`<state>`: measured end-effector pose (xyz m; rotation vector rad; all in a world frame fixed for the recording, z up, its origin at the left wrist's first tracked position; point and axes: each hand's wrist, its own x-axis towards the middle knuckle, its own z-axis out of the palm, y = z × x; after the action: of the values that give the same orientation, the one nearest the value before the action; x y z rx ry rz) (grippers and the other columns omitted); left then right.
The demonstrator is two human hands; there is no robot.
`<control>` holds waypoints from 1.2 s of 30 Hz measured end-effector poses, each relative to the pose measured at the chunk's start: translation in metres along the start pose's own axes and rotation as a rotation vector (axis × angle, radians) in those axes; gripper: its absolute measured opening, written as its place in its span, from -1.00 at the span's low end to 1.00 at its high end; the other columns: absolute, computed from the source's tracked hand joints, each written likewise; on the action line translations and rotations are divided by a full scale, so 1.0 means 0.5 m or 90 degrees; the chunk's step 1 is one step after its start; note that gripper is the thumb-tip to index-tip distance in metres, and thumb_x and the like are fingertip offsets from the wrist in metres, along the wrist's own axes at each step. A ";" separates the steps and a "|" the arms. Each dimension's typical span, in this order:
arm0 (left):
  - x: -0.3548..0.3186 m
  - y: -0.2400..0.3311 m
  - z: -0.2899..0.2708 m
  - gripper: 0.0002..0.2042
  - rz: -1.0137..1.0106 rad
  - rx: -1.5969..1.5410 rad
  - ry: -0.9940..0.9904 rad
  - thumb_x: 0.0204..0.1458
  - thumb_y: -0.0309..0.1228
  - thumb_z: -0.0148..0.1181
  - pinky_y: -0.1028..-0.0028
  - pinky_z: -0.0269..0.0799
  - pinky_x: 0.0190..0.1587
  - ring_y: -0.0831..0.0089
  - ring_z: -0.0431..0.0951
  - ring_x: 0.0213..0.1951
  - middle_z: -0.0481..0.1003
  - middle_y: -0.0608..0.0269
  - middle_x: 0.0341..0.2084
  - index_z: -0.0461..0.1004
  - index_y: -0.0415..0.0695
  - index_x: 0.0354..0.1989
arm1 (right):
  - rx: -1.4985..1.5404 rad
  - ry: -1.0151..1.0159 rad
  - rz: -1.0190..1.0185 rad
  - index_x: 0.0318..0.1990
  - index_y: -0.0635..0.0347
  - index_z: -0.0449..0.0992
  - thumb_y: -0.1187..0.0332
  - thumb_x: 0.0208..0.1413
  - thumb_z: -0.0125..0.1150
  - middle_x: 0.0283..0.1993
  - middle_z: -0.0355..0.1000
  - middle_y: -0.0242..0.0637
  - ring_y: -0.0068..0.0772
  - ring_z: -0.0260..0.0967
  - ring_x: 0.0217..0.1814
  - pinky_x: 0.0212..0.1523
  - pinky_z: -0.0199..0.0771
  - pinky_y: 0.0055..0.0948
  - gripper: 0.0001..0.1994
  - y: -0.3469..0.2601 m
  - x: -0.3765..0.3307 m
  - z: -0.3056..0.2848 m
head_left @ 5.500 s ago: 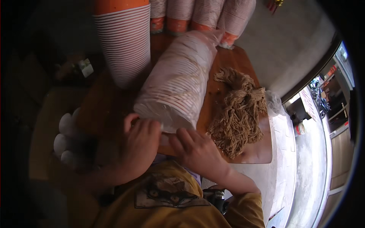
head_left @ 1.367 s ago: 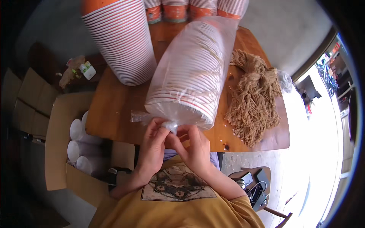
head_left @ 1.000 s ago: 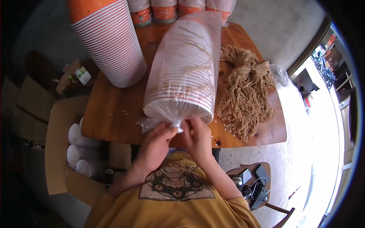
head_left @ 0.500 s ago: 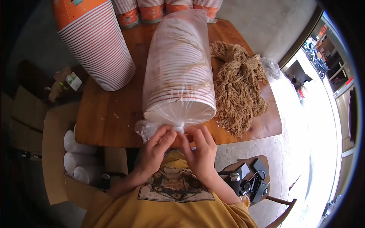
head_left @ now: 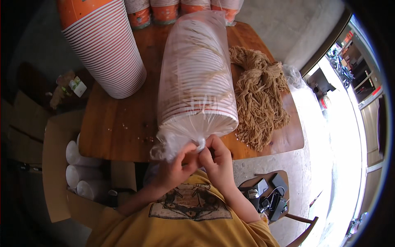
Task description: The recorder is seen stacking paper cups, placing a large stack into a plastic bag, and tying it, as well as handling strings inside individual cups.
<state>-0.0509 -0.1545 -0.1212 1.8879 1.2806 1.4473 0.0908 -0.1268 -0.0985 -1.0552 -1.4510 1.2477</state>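
Observation:
A long stack of white paper buckets (head_left: 201, 92) lies on its side inside a clear plastic bag (head_left: 181, 127), its mouth end toward me. The bag's film is gathered into a twisted neck just past the nearest bucket rim. My left hand (head_left: 180, 164) is closed on the gathered film at the left of the neck, where a loose puff of plastic spreads over the table edge. At its right, my right hand (head_left: 218, 162) pinches the twisted neck between thumb and fingers. Whether the neck is knotted, I cannot tell.
A tall stack of orange-and-white buckets (head_left: 111, 53) stands at the back left of the wooden table (head_left: 111, 140). Tan yarn strands (head_left: 263, 103) lie at the right. A cardboard box (head_left: 57, 164) with wrapped stacks sits lower left; a chair (head_left: 284, 177) holds small devices.
The bagged stack has shifted slightly right and toward me. My left hand has moved lower and right, its fingers curling in; the twisted neck now shows between my hands.

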 end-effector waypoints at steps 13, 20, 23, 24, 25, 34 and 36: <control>0.046 0.004 -0.077 -0.69 0.206 0.214 0.247 -0.08 -0.67 0.22 0.30 0.36 -0.14 0.29 0.38 -0.22 0.35 0.22 -0.28 0.46 -0.06 -0.15 | 0.111 -0.092 0.120 -0.33 0.18 0.32 0.44 0.21 -0.06 -0.45 0.28 -0.54 -0.77 0.22 -0.48 -0.44 0.28 -0.70 -0.92 -0.025 -0.018 -0.024; 0.179 0.073 -0.094 -0.77 0.583 0.694 -0.111 -0.02 -0.30 0.23 0.13 -0.01 0.30 0.32 0.19 0.27 0.31 0.70 0.14 0.57 0.21 -0.15 | 0.086 -0.051 0.047 -0.32 0.20 0.33 0.45 0.20 -0.07 -0.42 0.32 -0.50 -0.72 0.28 -0.46 -0.41 0.34 -0.67 -0.93 -0.005 -0.033 -0.019; 0.198 0.065 -0.099 -0.90 0.580 0.623 -0.106 -0.01 -0.34 0.23 0.09 -0.02 0.32 0.38 0.17 0.31 0.33 0.66 0.13 0.47 0.11 -0.32 | 0.171 -0.020 0.070 -0.31 0.20 0.34 0.45 0.20 -0.07 -0.41 0.34 -0.46 -0.69 0.30 -0.45 -0.40 0.36 -0.67 -0.93 -0.006 -0.046 -0.025; 0.204 0.066 -0.103 -0.90 0.584 0.589 -0.123 0.00 -0.34 0.23 0.07 -0.04 0.34 0.36 0.19 0.31 0.35 0.65 0.12 0.42 0.07 -0.37 | 0.172 -0.016 0.067 -0.31 0.20 0.34 0.45 0.20 -0.07 -0.41 0.34 -0.46 -0.69 0.30 -0.45 -0.40 0.36 -0.67 -0.93 -0.001 -0.052 -0.026; 0.204 0.066 -0.107 -0.88 0.571 0.568 -0.143 0.00 -0.40 0.23 0.03 -0.04 0.35 0.32 0.20 0.31 0.36 0.59 0.11 0.38 0.01 -0.37 | 0.193 0.002 0.074 -0.32 0.20 0.34 0.44 0.19 -0.06 -0.40 0.36 -0.45 -0.68 0.31 -0.44 -0.39 0.36 -0.67 -0.92 0.009 -0.060 -0.024; 0.205 0.041 -0.124 -0.92 0.477 0.388 -0.184 0.05 -0.57 0.10 0.01 -0.02 0.35 0.13 0.17 0.32 0.37 0.34 0.09 0.35 -0.11 -0.33 | 0.402 -0.004 0.207 -0.36 0.16 0.33 0.43 0.21 -0.08 -0.42 0.35 -0.45 -0.67 0.30 -0.44 -0.37 0.37 -0.63 -0.90 0.045 -0.078 -0.030; 0.206 0.042 -0.126 -0.92 0.471 0.392 -0.184 0.06 -0.55 0.10 0.02 -0.01 0.34 0.16 0.16 0.33 0.36 0.38 0.11 0.35 -0.10 -0.31 | 0.454 -0.009 0.224 -0.36 0.16 0.34 0.42 0.20 -0.08 -0.40 0.36 -0.44 -0.65 0.32 -0.44 -0.37 0.39 -0.61 -0.90 0.060 -0.079 -0.032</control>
<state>-0.0975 -0.0876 -0.0295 3.0853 0.9877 1.0468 0.1157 -0.1583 -0.1314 -0.8118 -0.7239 1.8375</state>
